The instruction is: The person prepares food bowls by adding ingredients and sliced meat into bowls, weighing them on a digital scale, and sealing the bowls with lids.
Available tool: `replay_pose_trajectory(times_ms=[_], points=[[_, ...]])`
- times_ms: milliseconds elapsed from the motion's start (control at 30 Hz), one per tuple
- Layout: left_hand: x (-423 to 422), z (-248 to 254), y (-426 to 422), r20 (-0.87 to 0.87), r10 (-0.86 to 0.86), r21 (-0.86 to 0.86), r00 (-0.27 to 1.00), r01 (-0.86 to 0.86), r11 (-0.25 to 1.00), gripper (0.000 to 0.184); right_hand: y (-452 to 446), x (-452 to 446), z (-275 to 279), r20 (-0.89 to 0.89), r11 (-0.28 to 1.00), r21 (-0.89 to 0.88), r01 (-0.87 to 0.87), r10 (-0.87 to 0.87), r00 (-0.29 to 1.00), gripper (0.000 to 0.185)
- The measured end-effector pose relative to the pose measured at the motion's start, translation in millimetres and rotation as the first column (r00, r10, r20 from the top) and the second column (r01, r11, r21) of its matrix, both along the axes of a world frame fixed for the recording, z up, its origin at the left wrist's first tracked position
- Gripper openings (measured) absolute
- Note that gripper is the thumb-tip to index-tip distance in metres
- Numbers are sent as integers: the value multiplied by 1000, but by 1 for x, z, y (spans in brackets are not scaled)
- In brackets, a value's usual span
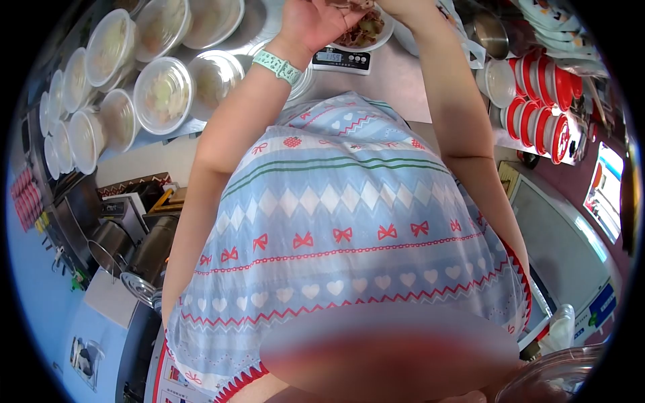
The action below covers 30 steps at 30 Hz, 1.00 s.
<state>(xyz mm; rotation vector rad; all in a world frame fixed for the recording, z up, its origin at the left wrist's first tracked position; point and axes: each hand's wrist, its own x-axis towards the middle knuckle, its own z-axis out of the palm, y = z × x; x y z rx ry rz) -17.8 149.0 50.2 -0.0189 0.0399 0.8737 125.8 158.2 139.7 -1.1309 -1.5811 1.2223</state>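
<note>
My left hand (316, 25), with a pale green watch strap (277, 67) at its wrist, is at the top edge, palm partly turned up. Its fingers are curled at a piece of brown meat (349, 4), beside a white bowl (385, 33) of sliced brown meat (363, 31). That bowl rests on a small digital scale (341, 59) with a lit display. My right hand (402, 7) is on the bowl's other side; its fingers are cut off by the frame edge, so I cannot see what they do.
Several lidded clear containers of food (163, 96) crowd the steel counter (410, 91) on the left. To the right are a plastic bag (470, 47), a metal pot (490, 35) and stacked red-and-white tubs (537, 131). Steel pots (113, 243) stand lower left.
</note>
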Motion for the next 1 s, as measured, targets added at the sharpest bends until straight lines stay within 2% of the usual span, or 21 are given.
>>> replay_pose_trajectory(times_ms=[33, 67, 133, 167, 267, 400, 467, 600, 667, 700, 767, 800, 867, 900, 933, 1000], points=[[3, 5, 1, -37, 32, -61, 999, -34, 998, 43, 3, -4, -3, 75, 998, 42, -39, 35, 997, 12], [1, 3, 3, -37, 32, -63, 999, -35, 997, 43, 2, -3, -4, 74, 998, 40, -39, 36, 997, 12], [-2, 4, 8, 113, -42, 150, 993, 25, 988, 43, 0, -3, -3, 479, 892, 395, -220, 5, 878, 18], [0, 8, 7, -24, 17, 24, 1000, -16, 1000, 42, 1, -4, -6, 501, 855, 457, -246, -19, 865, 24], [-4, 18, 7, -108, 12, 44, 994, -7, 999, 40, -6, -9, 0, 575, 790, 535, -300, -80, 814, 24], [-3, 15, 8, -118, 20, 43, 993, -15, 999, 39, -21, -16, 27, 672, 820, 493, -292, -145, 726, 27], [-5, 16, 8, -125, 28, 44, 992, -22, 999, 39, -28, -24, 53, 889, 900, 259, -349, -82, 450, 28], [-9, 16, 7, -149, 54, 39, 987, -49, 998, 39, -33, -19, 50, 856, 926, 279, -253, -120, 504, 29], [-15, 16, 7, -164, 78, 30, 983, -74, 997, 39, -23, 3, 14, 461, 782, 623, -7, -360, 812, 27], [-18, 15, 6, -173, 96, 21, 980, -94, 995, 38, -20, 17, 1, 462, 783, 623, -10, -357, 812, 27], [-28, 12, 4, -189, 144, 0, 971, -147, 989, 38, -17, 40, -15, 112, 866, 320, 384, -437, 892, 27], [-36, 10, 2, -200, 170, -8, 965, -175, 985, 38, -18, 45, -19, 113, 868, 320, 380, -433, 894, 27], [-50, 6, -3, -223, 216, -15, 951, -225, 974, 38, -22, 50, -20, 338, 891, 242, 384, -449, 827, 27], [-57, 3, -6, -233, 235, -16, 944, -245, 969, 38, -39, 59, -81, 529, 933, 245, 266, -358, 770, 27], [-64, 2, -10, -241, 250, -21, 938, -263, 965, 38, -44, 52, -82, 529, 934, 243, 264, -355, 771, 27], [-75, -4, -19, -252, 269, -23, 930, -283, 959, 38, -58, 22, -76, 636, 979, -12, 203, -149, 757, 29]])
